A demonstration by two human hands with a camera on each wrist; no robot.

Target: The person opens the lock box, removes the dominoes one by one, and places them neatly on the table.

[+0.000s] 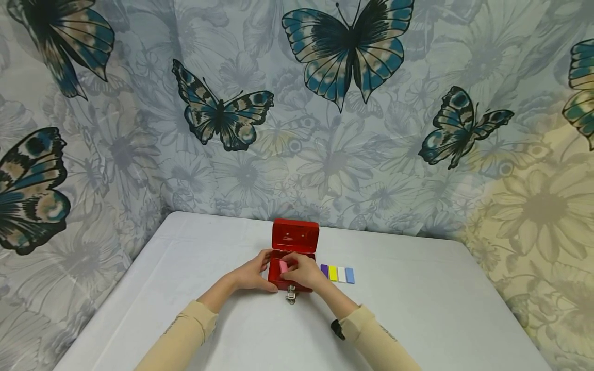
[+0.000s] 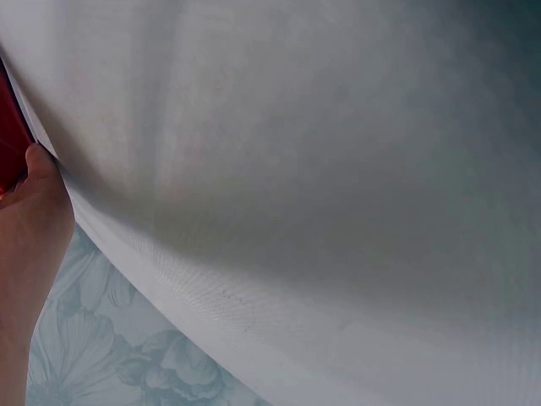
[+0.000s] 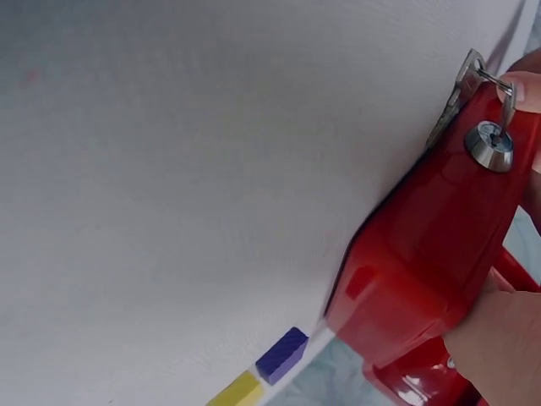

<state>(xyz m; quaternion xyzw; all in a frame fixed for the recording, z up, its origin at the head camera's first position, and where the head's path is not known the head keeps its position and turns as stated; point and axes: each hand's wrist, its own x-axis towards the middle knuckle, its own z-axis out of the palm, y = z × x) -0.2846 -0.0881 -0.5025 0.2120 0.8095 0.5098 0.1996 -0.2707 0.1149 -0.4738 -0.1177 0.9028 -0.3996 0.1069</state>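
A red metal cash box (image 1: 274, 278) stands on the white table with its lid (image 1: 295, 236) raised at the back. My left hand (image 1: 252, 273) holds the box at its left side, thumb by the front corner and fingers toward the back. Inside the opening, my right hand (image 1: 301, 270) pinches a small pink block (image 1: 283, 266) between thumb and fingers. The box floor is mostly hidden by this hand. A key ring with keys (image 3: 461, 93) hangs from the lock (image 3: 489, 145) on the front of the box.
Right of the box, a purple block (image 1: 324, 270), a yellow block (image 1: 332, 273), a white block (image 1: 341, 274) and a blue block (image 1: 350, 275) lie in a row. A small black object (image 1: 337, 330) shows beside the right sleeve. Butterfly-patterned cloth (image 1: 334, 154) hangs behind the table (image 1: 417, 299).
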